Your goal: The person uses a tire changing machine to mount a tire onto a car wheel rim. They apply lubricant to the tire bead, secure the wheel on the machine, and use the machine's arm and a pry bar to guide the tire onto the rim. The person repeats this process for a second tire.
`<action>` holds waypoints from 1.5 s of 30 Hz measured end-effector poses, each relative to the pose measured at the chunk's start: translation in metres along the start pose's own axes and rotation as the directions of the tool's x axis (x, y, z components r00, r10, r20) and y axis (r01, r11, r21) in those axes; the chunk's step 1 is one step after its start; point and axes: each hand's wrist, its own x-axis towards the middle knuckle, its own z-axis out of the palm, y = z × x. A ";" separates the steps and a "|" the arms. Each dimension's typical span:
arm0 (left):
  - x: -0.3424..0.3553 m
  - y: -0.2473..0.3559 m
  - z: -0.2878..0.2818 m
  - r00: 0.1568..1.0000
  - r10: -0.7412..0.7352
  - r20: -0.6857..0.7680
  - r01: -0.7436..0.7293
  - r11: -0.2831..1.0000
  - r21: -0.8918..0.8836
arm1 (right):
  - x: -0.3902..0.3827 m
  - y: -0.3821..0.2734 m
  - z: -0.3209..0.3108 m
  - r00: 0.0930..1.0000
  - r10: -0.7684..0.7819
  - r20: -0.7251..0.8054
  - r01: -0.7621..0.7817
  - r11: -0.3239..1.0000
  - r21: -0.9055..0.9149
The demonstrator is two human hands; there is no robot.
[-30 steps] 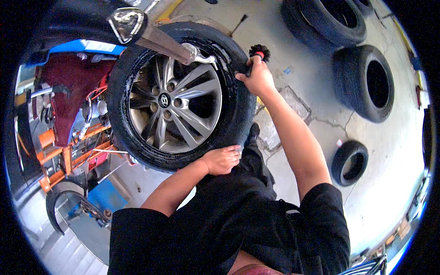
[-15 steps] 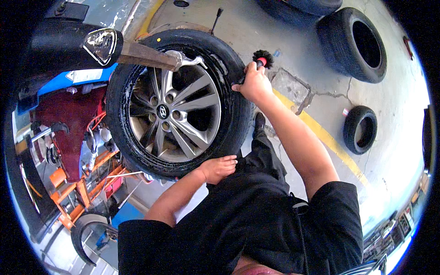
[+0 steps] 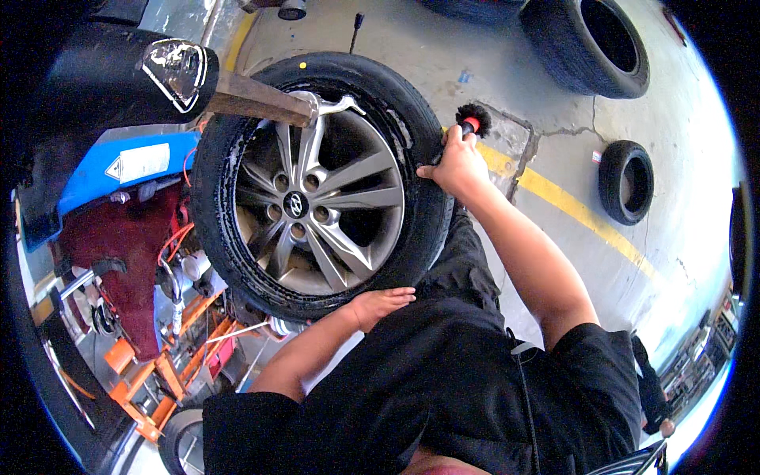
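Observation:
A wheel with a silver five-spoke alloy rim (image 3: 339, 198) and black tire (image 3: 237, 269), its bead area wet and streaked, lies under a machine's metal mounting head (image 3: 321, 105) on a steel bar (image 3: 261, 99). My right hand (image 3: 457, 166) grips a short-handled brush with a round black bristle head (image 3: 484, 115) and red collar, at the tire's right edge, thumb against the tire. My left hand (image 3: 378, 305) rests at the tire's lower edge, fingers stretched out flat. A small yellow dot marks the tire's upper sidewall.
Loose tires (image 3: 586, 75) and a smaller tire (image 3: 609, 182) are on the concrete floor beside a yellow line (image 3: 570, 206). At left are a blue machine panel (image 3: 95, 182), dark red cloth (image 3: 119, 261), orange metal frames (image 3: 158, 380) and hoses. A lever (image 3: 356, 28) stands behind the wheel.
My right hand has moved slightly down and right along the tire with the brush. My left hand's fingers lie flatter on the lower edge. The camera view has shifted.

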 end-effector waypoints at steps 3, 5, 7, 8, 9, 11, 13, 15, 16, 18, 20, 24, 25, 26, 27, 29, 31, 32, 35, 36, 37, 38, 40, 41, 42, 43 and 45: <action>-0.012 -0.002 0.004 0.999 0.003 0.036 0.000 0.997 -0.078 | -0.013 0.002 0.009 0.999 0.035 -0.025 -0.034 0.999 0.018; -0.021 -0.006 0.006 0.999 0.042 0.021 -0.040 0.997 -0.069 | -0.020 0.002 0.015 0.998 0.058 -0.031 -0.056 0.997 0.046; -0.027 -0.001 0.003 0.996 0.063 0.062 -0.071 0.988 0.134 | -0.028 0.000 0.014 0.996 0.080 -0.029 -0.079 0.996 0.048; -0.027 0.002 0.002 0.993 0.083 0.086 -0.097 0.977 0.188 | -0.031 -0.001 0.013 0.995 0.091 -0.028 -0.089 0.995 0.048; -0.028 0.009 -0.010 0.988 0.097 0.122 -0.124 0.963 0.240 | -0.033 0.000 0.016 0.996 0.089 -0.031 -0.087 0.994 0.060; -0.031 0.011 -0.011 0.987 0.134 0.087 -0.152 0.956 0.251 | -0.035 0.004 0.019 0.996 0.086 -0.037 -0.083 0.993 0.084; -0.035 0.005 0.000 0.984 0.178 -0.004 -0.174 0.965 0.194 | -0.038 0.002 0.023 0.995 0.084 -0.048 -0.080 0.993 0.084; -0.041 0.001 -0.008 0.972 0.232 0.023 -0.232 0.952 0.199 | -0.043 0.003 0.025 0.995 0.090 -0.047 -0.086 0.992 0.088; -0.044 0.002 -0.013 0.963 0.260 0.064 -0.268 0.940 0.213 | -0.046 0.005 0.025 0.995 0.097 -0.040 -0.093 0.991 0.092; -0.054 0.005 -0.008 0.963 0.241 0.123 -0.263 0.940 0.216 | -0.053 0.008 0.027 0.994 0.107 -0.037 -0.103 0.990 0.098; -0.063 0.006 -0.008 0.952 0.221 0.213 -0.267 0.937 0.225 | -0.064 0.009 0.034 0.992 0.114 -0.044 -0.109 0.989 0.101; -0.080 0.004 -0.007 0.904 0.263 0.338 -0.381 0.855 0.353 | -0.084 0.013 0.046 0.990 0.111 -0.088 -0.101 0.988 0.118; -0.086 0.004 -0.010 0.896 0.295 0.333 -0.414 0.827 0.381 | -0.091 0.015 0.048 0.990 0.094 -0.101 -0.079 0.987 0.141; -0.091 0.002 -0.013 0.887 0.296 0.355 -0.426 0.821 0.380 | -0.096 0.017 0.053 0.987 0.096 -0.127 -0.075 0.984 0.161; -0.097 0.001 -0.016 0.877 0.296 0.377 -0.438 0.816 0.377 | -0.098 0.019 0.058 0.984 0.094 -0.149 -0.067 0.981 0.180; -0.106 0.003 -0.019 0.862 0.281 0.423 -0.446 0.817 0.366 | -0.109 0.023 0.069 0.978 0.080 -0.191 -0.039 0.977 0.210; -0.109 0.001 -0.029 0.859 0.225 0.460 -0.386 0.875 0.293 | -0.116 0.032 0.065 0.990 0.061 -0.125 -0.031 0.973 0.231; -0.116 0.003 -0.032 0.865 0.127 0.485 -0.241 0.954 0.181 | -0.121 0.038 0.064 0.994 0.051 -0.101 -0.026 0.971 0.237; -0.121 0.022 -0.042 0.732 -0.453 0.509 0.607 0.773 -0.184 | -0.133 0.049 0.057 0.978 -0.002 -0.210 0.041 0.983 0.180; -0.138 0.020 -0.035 0.743 -0.455 0.490 0.587 0.796 -0.151 | -0.137 0.037 0.044 0.964 -0.052 -0.260 0.108 0.972 0.207; -0.156 0.013 -0.021 0.825 -0.284 0.488 0.346 0.938 -0.039 | -0.132 0.034 0.043 0.938 -0.129 -0.321 0.202 0.958 0.203; -0.173 -0.001 -0.010 0.861 -0.064 0.505 0.021 0.996 0.090 | -0.127 0.030 0.037 0.923 -0.178 -0.342 0.260 0.942 0.211; -0.193 -0.030 0.009 0.806 0.196 0.558 -0.371 0.903 0.218 | -0.113 0.032 0.038 0.898 -0.232 -0.374 0.318 0.930 0.186; -0.198 -0.042 0.012 0.764 0.234 0.601 -0.444 0.867 0.227 | -0.104 0.032 0.039 0.905 -0.221 -0.364 0.306 0.932 0.196; -0.190 -0.045 -0.007 0.674 0.226 0.703 -0.544 0.796 0.266 | -0.096 0.035 0.034 0.911 -0.191 -0.366 0.280 0.937 0.207; -0.201 -0.054 -0.006 0.705 0.227 0.671 -0.482 0.848 0.219 | -0.092 0.035 0.033 0.920 -0.181 -0.348 0.269 0.938 0.221; -0.219 -0.065 0.000 0.721 0.206 0.662 -0.429 0.882 0.193 | -0.086 0.033 0.030 0.947 -0.165 -0.275 0.235 0.940 0.246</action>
